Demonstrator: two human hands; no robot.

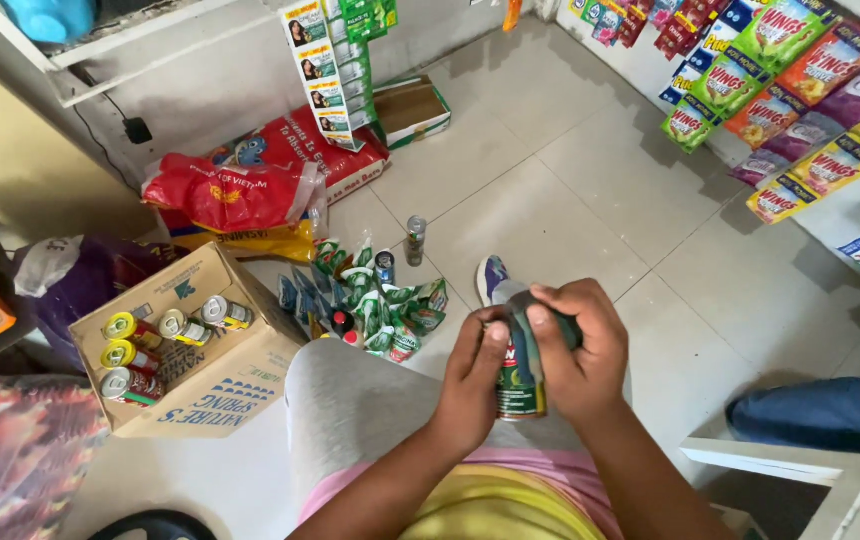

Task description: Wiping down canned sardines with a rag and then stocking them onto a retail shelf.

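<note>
You hold a small green-labelled can [520, 392] upright above your lap, between both hands. Your right hand [578, 350] wraps its upper part from the right, fingers curled over a grey-blue cloth [525, 322] that covers the can's top. Your left hand [477, 372] presses against the can's left side, the thumb lying on the cloth next to your right forefinger. Only the lower label and the bottom rim of the can show below your fingers.

Just beyond your hands, your shoe [491, 277] rests on the tiled floor [570, 170]. To the left of your hands and a little farther out, a heap of green and white sachets [378, 305] lies on the floor, with a small grey can [415, 238] standing upright at its far edge. Farther left, an open cardboard box [212, 385] holds several cans with yellow lids [165, 340], lying on their sides. Beyond the box sit a red sack [225, 192] and a red bag [335, 150]. Far to the right of your hands, rows of coloured detergent sachets [780, 90] hang on the wall. At the right edge, near your right elbow, a blue-clad leg of another person [830, 412] shows.
</note>
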